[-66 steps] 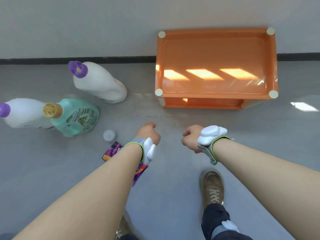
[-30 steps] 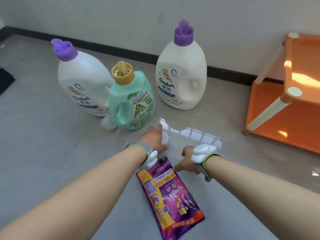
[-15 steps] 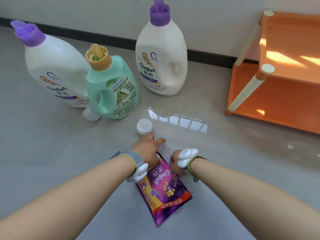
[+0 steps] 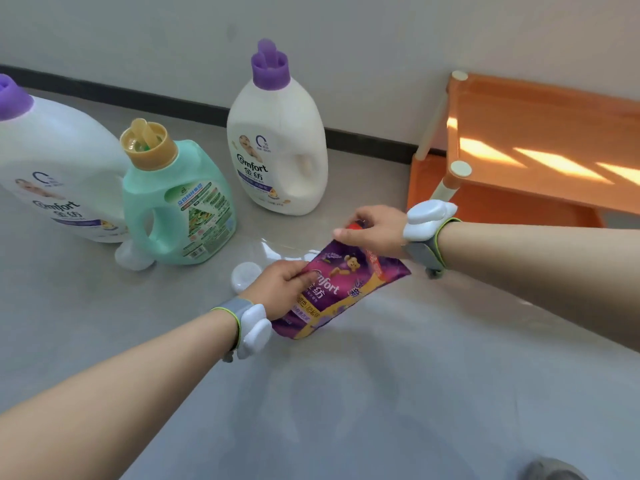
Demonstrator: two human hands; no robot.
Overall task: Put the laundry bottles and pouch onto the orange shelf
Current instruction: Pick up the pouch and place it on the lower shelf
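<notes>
We look down on a smooth grey floor [image 4: 398,393], glossy enough to throw back a pale patch of light. A plain off-white wall [image 4: 381,39] rises behind it, edged at the bottom by a dark skirting strip [image 4: 367,143]. Warm slanting bars of sunlight [image 4: 554,164] fall at the right.

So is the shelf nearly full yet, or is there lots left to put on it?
Nothing is on the orange plastic shelf yet. Both hands, the left hand and the right hand, are holding the purple soft pouch, raised at its top end. Still standing on the floor: two white bottles with purple caps and the green bottle with a tan cap.
</notes>
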